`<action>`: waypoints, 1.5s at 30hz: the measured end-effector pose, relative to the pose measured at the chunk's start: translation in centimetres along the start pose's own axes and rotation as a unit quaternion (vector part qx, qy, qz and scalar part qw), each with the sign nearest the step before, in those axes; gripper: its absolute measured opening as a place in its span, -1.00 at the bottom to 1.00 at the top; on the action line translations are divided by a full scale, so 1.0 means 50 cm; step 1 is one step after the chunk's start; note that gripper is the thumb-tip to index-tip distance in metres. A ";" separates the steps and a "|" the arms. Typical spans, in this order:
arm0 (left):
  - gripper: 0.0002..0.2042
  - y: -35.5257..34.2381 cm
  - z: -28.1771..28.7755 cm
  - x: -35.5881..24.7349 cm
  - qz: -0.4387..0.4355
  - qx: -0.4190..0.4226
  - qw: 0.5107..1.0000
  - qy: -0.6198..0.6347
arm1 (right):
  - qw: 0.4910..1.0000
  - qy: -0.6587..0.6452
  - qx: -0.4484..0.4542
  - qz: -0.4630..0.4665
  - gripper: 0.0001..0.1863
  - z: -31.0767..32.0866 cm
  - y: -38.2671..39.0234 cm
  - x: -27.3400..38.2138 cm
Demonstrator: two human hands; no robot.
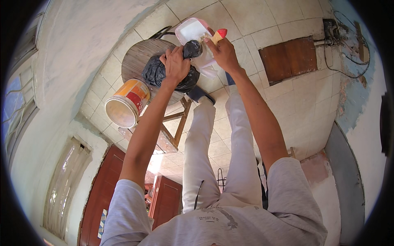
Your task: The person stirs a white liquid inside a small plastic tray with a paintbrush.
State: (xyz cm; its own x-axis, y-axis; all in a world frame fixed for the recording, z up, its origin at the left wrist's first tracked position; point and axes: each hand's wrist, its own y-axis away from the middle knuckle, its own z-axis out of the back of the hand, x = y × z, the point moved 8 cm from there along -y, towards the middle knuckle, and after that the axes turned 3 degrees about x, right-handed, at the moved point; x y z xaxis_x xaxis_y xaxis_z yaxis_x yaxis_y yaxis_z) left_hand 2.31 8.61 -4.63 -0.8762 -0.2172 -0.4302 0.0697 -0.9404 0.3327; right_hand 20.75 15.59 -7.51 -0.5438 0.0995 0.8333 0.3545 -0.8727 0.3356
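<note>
My left hand (176, 65) grips the bunched neck of a black plastic bag (156, 74) that rests on a round wooden stool (137, 57). The bag's twisted top points toward a clear plastic tub (191, 30) with a pinkish rim and white powder inside. My right hand (223, 53) holds a tool with a pale wooden handle and a red tip (218, 34) at the tub's right edge. The tool's working end is hidden behind my fingers and the bag.
An orange and white paint bucket (125, 104) stands at the stool's near left edge. My legs in pale trousers (205, 156) stand on the tiled floor. A brown wooden board (289, 59) and loose cables (344, 41) lie to the right. Reddish doors (102, 197) are at lower left.
</note>
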 end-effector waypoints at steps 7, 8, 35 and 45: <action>-0.29 -0.038 0.011 -0.023 0.167 0.152 0.974 -0.018 | 1.000 0.012 -0.017 0.005 -0.53 0.016 0.009 0.008; -0.25 -0.042 0.011 -0.018 0.201 0.163 0.966 -0.007 | 1.000 0.012 -0.021 0.010 -0.53 0.015 0.009 0.011; -0.76 -0.041 -0.041 -0.004 0.103 0.096 0.990 -0.005 | 0.999 0.024 -0.026 0.038 -0.42 0.017 0.020 -0.011; -0.80 -0.002 -0.075 0.034 -0.045 -0.062 0.992 -0.098 | 1.000 -0.017 -0.010 0.015 -0.37 0.020 0.013 -0.007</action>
State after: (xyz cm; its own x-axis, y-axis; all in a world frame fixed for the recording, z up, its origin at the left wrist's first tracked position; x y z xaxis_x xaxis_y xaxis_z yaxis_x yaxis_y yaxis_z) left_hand 2.60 7.34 -8.52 -0.9564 -0.0881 -0.2785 0.0353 -0.9813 0.1893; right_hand 21.94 15.47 -7.17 -0.5068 0.0897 0.8574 0.3540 -0.8852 0.3018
